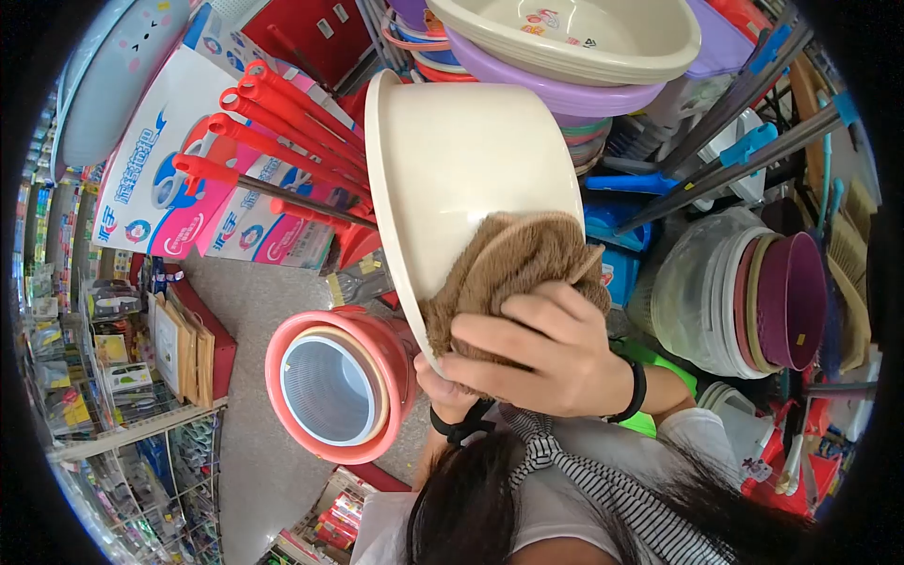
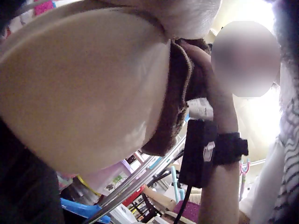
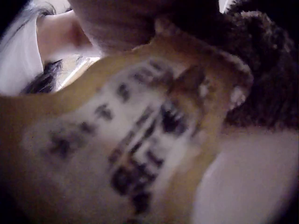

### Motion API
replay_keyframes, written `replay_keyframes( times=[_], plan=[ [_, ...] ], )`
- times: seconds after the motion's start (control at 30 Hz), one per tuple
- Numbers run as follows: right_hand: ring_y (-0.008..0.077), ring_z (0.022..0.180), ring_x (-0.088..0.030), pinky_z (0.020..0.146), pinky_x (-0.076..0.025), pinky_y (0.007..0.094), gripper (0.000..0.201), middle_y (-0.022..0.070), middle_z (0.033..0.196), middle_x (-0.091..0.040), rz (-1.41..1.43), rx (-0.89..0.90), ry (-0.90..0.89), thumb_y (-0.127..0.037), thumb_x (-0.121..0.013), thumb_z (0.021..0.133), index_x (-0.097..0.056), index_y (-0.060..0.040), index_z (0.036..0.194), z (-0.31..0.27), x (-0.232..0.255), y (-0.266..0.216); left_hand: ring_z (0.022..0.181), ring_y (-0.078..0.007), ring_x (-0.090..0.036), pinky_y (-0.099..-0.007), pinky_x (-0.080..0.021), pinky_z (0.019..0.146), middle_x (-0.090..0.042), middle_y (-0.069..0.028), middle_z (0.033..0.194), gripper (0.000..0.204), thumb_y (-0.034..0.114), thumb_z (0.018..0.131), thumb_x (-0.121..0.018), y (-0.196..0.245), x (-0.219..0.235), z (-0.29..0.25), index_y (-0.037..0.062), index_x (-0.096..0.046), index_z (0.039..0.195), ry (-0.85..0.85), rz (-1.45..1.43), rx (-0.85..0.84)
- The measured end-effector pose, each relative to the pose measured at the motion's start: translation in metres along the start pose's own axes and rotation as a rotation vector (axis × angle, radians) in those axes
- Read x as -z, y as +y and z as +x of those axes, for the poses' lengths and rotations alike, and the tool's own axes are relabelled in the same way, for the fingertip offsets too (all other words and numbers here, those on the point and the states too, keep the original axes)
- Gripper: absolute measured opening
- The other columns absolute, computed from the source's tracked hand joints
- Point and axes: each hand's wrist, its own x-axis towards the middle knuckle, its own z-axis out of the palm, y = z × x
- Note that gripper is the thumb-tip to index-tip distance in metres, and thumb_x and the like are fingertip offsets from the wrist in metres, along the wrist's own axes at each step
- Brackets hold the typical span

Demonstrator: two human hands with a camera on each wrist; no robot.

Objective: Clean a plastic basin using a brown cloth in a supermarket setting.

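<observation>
A cream plastic basin (image 1: 471,151) is tipped on its side before the chest, its outer wall upward. At its lower rim my left hand (image 1: 441,386) grips the edge, partly hidden behind my right hand. My right hand (image 1: 546,348) holds a bunched brown cloth (image 1: 513,259) against the outer wall, fingers bent over the folds. From the left wrist, the basin (image 2: 88,88) fills much of the view, with the cloth (image 2: 175,102) along its side. A blurred yellow-and-white printed label (image 3: 126,126) covers much of the right wrist view, beside dark brown cloth (image 3: 266,70).
Red-handled poles (image 1: 282,122) lean left of the basin near printed boxes (image 1: 141,179). Nested pink and white tubs (image 1: 278,377) stand on the floor. Stacked basins (image 1: 574,71) are behind; nested buckets (image 1: 800,301) and grey poles (image 1: 734,160) crowd the right. Shelves (image 1: 122,438) line the left.
</observation>
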Motion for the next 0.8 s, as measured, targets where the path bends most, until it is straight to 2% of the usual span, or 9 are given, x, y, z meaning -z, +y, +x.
replay_keyframes(
  times=[0.1, 0.13, 0.27, 0.3, 0.5, 0.6, 0.63, 0.73, 0.8],
  plan=[
    [0.0217, 0.085, -0.058, 0.07, -0.046, 0.0332, 0.033, 0.0021, 0.106, -0.063, 0.016, -0.055, 0.043, -0.024, -0.074, 0.063, -0.069, -0.0145, 0.095, 0.012, 0.007, 0.015, 0.064, -0.0316, -0.065, -0.0359, -0.052, 0.062, -0.064, -0.014, 0.069, 0.005, 0.005, 0.077, -0.067, -0.018, 0.009, -0.004, 0.0005, -0.067, 0.08, -0.022, 0.239, -0.056],
    [0.0228, 0.085, -0.058, 0.069, -0.046, 0.0339, 0.034, 0.0028, 0.107, -0.064, 0.006, -0.078, 0.077, -0.023, -0.074, 0.063, -0.07, -0.0142, 0.095, 0.016, 0.007, 0.024, 0.059, -0.0356, -0.061, -0.0382, -0.049, 0.057, -0.06, -0.0147, 0.064, 0.005, 0.001, 0.07, -0.065, -0.007, 0.001, 0.011, 0.0019, -0.064, 0.075, -0.021, 0.368, -0.276],
    [0.0255, 0.085, -0.059, 0.067, -0.046, 0.0352, 0.038, 0.0027, 0.106, -0.066, 0.046, -0.227, 0.168, -0.006, -0.075, 0.061, -0.072, -0.0156, 0.097, 0.029, 0.008, 0.046, 0.057, -0.0367, -0.06, -0.0385, -0.05, 0.058, -0.058, -0.0144, 0.063, 0.009, 0.0, 0.063, -0.066, -0.011, 0.005, 0.008, -0.0001, -0.059, 0.069, -0.114, 0.369, -0.335],
    [0.0288, 0.089, -0.059, 0.078, -0.048, 0.0364, 0.049, 0.0051, 0.108, -0.067, 0.108, -0.281, 0.109, 0.004, -0.076, 0.052, -0.073, -0.0135, 0.097, 0.03, 0.014, 0.043, 0.056, -0.0376, -0.059, -0.0384, -0.05, 0.058, -0.057, -0.0144, 0.063, 0.01, 0.0, 0.061, -0.066, -0.01, 0.003, 0.01, -0.0008, -0.057, 0.067, -0.127, 0.333, -0.341],
    [0.0254, 0.085, -0.058, 0.071, -0.046, 0.0359, 0.038, 0.0031, 0.107, -0.067, -0.005, -0.15, 0.044, -0.013, -0.074, 0.059, -0.073, -0.0131, 0.097, 0.003, 0.006, 0.024, 0.059, -0.0384, -0.058, -0.0401, -0.05, 0.06, -0.055, -0.0141, 0.063, 0.015, 0.004, 0.06, -0.064, -0.004, 0.013, 0.017, -0.0002, -0.057, 0.072, -0.185, 0.419, -0.47],
    [0.0221, 0.087, -0.058, 0.072, -0.047, 0.0346, 0.035, 0.0032, 0.113, -0.065, 0.014, -0.098, 0.029, -0.02, -0.066, 0.066, -0.071, -0.0136, 0.1, -0.011, 0.001, 0.012, 0.059, -0.0362, -0.057, -0.0406, -0.05, 0.06, -0.056, -0.0132, 0.066, 0.013, 0.004, 0.06, -0.062, 0.024, 0.013, 0.018, 0.0017, -0.057, 0.072, -0.125, 0.37, -0.308],
    [0.0214, 0.087, -0.058, 0.072, -0.048, 0.034, 0.034, 0.003, 0.113, -0.065, -0.004, -0.071, 0.011, -0.02, -0.066, 0.067, -0.071, -0.0142, 0.1, -0.016, 0.0, 0.008, 0.055, -0.0326, -0.057, -0.0395, -0.049, 0.058, -0.055, -0.0113, 0.063, 0.017, 0.001, 0.064, -0.061, 0.04, 0.009, 0.023, 0.0005, -0.057, 0.08, -0.099, 0.351, -0.338],
    [0.0194, 0.089, -0.058, 0.074, -0.048, 0.0327, 0.03, 0.0014, 0.115, -0.064, -0.002, -0.058, -0.03, -0.021, -0.065, 0.071, -0.07, -0.0162, 0.101, -0.02, -0.001, -0.006, 0.095, -0.0209, -0.063, -0.033, -0.049, 0.088, -0.061, -0.0161, 0.104, 0.054, -0.006, 0.073, -0.05, 0.057, 0.01, 0.017, -0.0081, -0.043, 0.127, -0.014, 0.316, -0.216],
    [0.0186, 0.09, -0.058, 0.075, -0.048, 0.0325, 0.03, -0.0001, 0.116, -0.063, 0.017, -0.055, -0.073, -0.022, -0.066, 0.071, -0.069, -0.017, 0.1, -0.022, -0.002, -0.011, 0.103, -0.0209, -0.06, -0.0328, -0.046, 0.095, -0.058, -0.0174, 0.112, 0.059, -0.008, 0.073, -0.047, 0.071, 0.012, 0.023, -0.009, -0.039, 0.131, -0.017, 0.168, -0.116]
  ],
)
